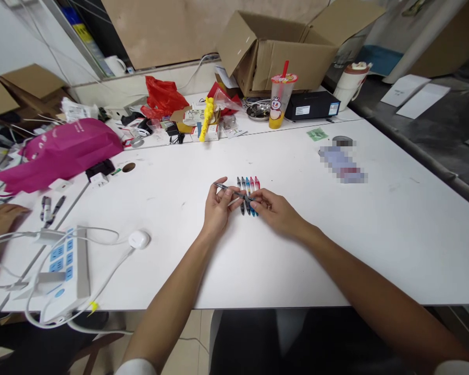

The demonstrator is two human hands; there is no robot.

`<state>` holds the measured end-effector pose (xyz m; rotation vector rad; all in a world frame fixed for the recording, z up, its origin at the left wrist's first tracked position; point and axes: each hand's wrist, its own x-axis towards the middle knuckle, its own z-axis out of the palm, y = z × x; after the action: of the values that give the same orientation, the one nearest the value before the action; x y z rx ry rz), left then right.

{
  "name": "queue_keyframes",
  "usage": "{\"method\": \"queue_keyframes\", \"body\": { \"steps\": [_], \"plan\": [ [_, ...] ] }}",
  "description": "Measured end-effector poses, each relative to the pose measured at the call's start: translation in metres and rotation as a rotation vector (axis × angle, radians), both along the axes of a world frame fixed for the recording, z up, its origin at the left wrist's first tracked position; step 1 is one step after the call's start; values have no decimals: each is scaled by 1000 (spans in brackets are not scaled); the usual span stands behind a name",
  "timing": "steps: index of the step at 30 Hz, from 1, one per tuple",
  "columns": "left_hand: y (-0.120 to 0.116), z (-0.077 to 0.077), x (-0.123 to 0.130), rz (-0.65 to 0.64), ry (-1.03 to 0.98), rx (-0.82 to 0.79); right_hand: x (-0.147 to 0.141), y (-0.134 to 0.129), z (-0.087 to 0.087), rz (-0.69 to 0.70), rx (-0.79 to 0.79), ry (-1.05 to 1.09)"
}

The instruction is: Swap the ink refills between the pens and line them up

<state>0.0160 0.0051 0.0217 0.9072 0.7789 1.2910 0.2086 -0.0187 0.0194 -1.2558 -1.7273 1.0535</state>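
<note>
Several pens (pixel 252 183) with black, blue and pink-red ends lie side by side on the white table (pixel 172 208), partly covered by my hands. My left hand (pixel 219 206) is closed round a dark, slim pen (pixel 230 189), which it holds tilted just above the row's left side. On the right, my right hand (pixel 271 205) pinches the dark end of something slim at the pen's lower right end. Whether that is the same pen or another one crossing it, I cannot tell.
A power strip (pixel 72 265) with white cables and a round white charger (pixel 139 239) lies at left. Behind are a pink bag (pixel 74 146), a red bag (pixel 162 99), a drink cup (pixel 280 101), a black box (pixel 312 106) and an open carton (pixel 285 57). Another person's hand (pixel 2 221) rests far left.
</note>
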Motion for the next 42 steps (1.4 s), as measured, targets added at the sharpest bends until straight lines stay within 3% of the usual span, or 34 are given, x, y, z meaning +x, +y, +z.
{"method": "queue_keyframes", "body": {
  "steps": [18,22,27,33,42],
  "plan": [
    [-3,7,2,6,16,-11,-4,-5,6,23,-41,-65],
    [-2,6,1,6,18,11,-6,-5,6,-12,-15,3],
    [-2,8,0,-7,23,30,-6,-6,9,67,-79,-6],
    [-2,8,0,2,24,35,-9,-7,8,32,-100,77],
    [-1,8,-3,-43,44,48,-11,-9,15,107,-188,154]
  ]
}}
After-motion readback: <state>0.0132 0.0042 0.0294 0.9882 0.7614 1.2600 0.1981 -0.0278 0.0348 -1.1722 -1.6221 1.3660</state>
